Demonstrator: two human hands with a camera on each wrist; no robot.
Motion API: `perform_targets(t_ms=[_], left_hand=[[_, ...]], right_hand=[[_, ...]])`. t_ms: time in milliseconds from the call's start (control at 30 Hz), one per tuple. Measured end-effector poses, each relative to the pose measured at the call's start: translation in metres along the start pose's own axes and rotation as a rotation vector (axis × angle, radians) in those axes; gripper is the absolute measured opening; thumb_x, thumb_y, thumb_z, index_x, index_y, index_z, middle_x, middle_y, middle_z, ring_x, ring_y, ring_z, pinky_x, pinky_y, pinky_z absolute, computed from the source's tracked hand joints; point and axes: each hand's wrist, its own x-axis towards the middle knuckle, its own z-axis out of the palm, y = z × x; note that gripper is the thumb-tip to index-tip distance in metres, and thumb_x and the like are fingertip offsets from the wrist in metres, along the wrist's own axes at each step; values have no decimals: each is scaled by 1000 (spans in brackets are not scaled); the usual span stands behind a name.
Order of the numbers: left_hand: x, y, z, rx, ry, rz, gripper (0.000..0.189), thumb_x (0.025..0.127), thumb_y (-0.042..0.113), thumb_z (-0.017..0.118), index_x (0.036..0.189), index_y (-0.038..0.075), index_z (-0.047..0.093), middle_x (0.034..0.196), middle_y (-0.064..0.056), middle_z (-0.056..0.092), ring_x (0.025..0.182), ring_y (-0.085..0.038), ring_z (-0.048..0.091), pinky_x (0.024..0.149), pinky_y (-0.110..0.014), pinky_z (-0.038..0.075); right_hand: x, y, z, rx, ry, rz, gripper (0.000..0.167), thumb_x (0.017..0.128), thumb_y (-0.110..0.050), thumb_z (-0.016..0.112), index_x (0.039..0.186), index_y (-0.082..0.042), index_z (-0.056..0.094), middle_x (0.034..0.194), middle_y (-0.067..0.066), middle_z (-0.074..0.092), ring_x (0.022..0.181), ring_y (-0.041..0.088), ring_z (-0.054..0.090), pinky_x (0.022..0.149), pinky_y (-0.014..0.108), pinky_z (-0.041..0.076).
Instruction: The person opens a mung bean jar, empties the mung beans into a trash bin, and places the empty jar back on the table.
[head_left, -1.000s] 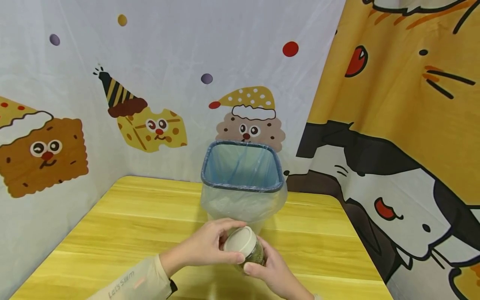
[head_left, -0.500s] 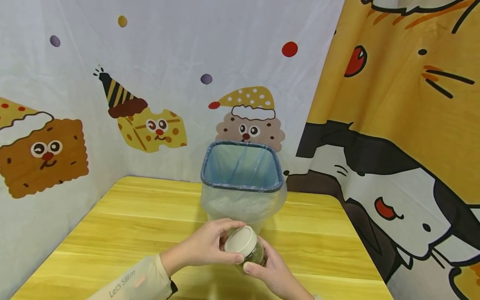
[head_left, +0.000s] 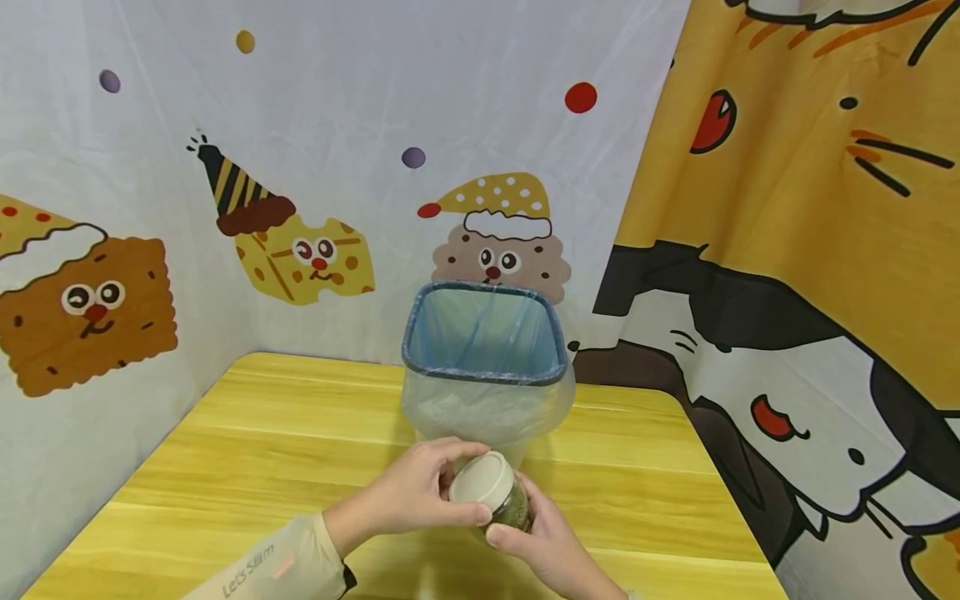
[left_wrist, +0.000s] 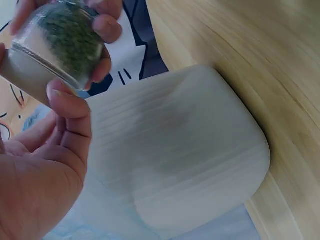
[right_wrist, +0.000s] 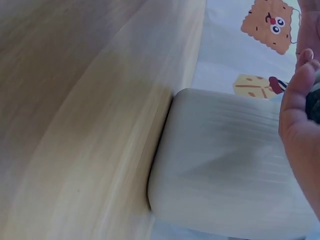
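A small clear jar [head_left: 512,510] with dried green flakes inside is held tilted in front of the bin, above the table. Its cream lid [head_left: 482,481] is on. My left hand [head_left: 411,492] grips the lid, thumb on the near side and fingers round the far side. My right hand [head_left: 551,542] holds the jar's glass body from the right, thumb in front. In the left wrist view, the green flakes [left_wrist: 72,40] show through the glass, with fingertips of both hands around it. The right wrist view catches only a dark sliver of the jar at its edge.
A bin [head_left: 483,375] with a blue rim and a clear plastic liner [head_left: 480,408] folded over it stands just beyond the hands. It rests on a yellow wood-grain table [head_left: 300,433]. Curtains with cartoon prints [head_left: 315,108] hang behind and at the right.
The hands and jar stay almost in place; the left sleeve shifts very slightly to the right. The lid remains on the jar.
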Motion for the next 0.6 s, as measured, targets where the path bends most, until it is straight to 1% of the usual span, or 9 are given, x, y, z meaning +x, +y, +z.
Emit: perform_targets(t_ms=[67, 133, 200, 267, 333, 433, 500, 600], left_hand=[[0, -2, -1, -17, -12, 38, 66, 92, 38, 85, 149, 13, 64, 121, -4, 73, 62, 4, 52, 56, -21, 52], [1, -3, -2, -54, -35, 77, 66, 93, 34, 85, 151, 12, 61, 131, -8, 72, 63, 4, 52, 57, -21, 53], [2, -5, -3, -104, -61, 92, 67, 94, 29, 84, 153, 12, 59, 138, -10, 69, 66, 4, 53, 59, -21, 55], [3, -7, -4, -142, -79, 96, 67, 94, 25, 84, 154, 11, 58, 141, -12, 68, 68, 3, 54, 61, -22, 56], [4, -7, -5, -161, -88, 90, 67, 94, 24, 84, 154, 9, 58, 142, -12, 67, 70, 2, 55, 62, -22, 57], [5, -7, -4, -152, -88, 86, 67, 94, 25, 84, 154, 9, 58, 140, -12, 67, 69, 2, 55, 61, -22, 56], [5, -7, -4, -139, -82, 85, 66, 94, 26, 84, 154, 10, 59, 138, -11, 68, 68, 2, 54, 60, -22, 56], [5, -8, -3, -118, -56, 91, 65, 94, 27, 84, 153, 12, 60, 136, -11, 69, 67, 2, 53, 59, -21, 55]], right_hand=[[1, 0, -2, 75, -62, -3, 67, 108, -19, 62, 161, 6, 31, 139, 8, 65, 118, 16, 69, 96, 31, 62], [1, 1, -4, 157, -118, 12, 63, 110, -23, 60, 159, 5, 33, 139, 5, 65, 119, 15, 68, 98, 33, 61], [1, 2, -5, 224, -157, 28, 59, 111, -27, 59, 157, 2, 37, 139, 3, 65, 119, 15, 67, 99, 35, 61], [1, 4, -7, 255, -177, 25, 54, 110, -30, 58, 153, -2, 41, 138, 2, 65, 119, 15, 67, 99, 36, 61], [2, 5, -7, 265, -183, 17, 49, 110, -30, 59, 150, -5, 44, 137, 1, 66, 118, 14, 67, 99, 36, 61], [2, 5, -8, 267, -186, 15, 48, 110, -29, 58, 150, -6, 44, 136, 1, 65, 117, 14, 67, 98, 36, 61], [3, 4, -8, 260, -175, 23, 52, 110, -28, 58, 153, -3, 41, 137, 2, 65, 117, 15, 67, 98, 36, 61], [3, 2, -7, 207, -118, 44, 61, 110, -26, 60, 158, 0, 35, 137, 3, 64, 117, 16, 67, 97, 35, 61]])
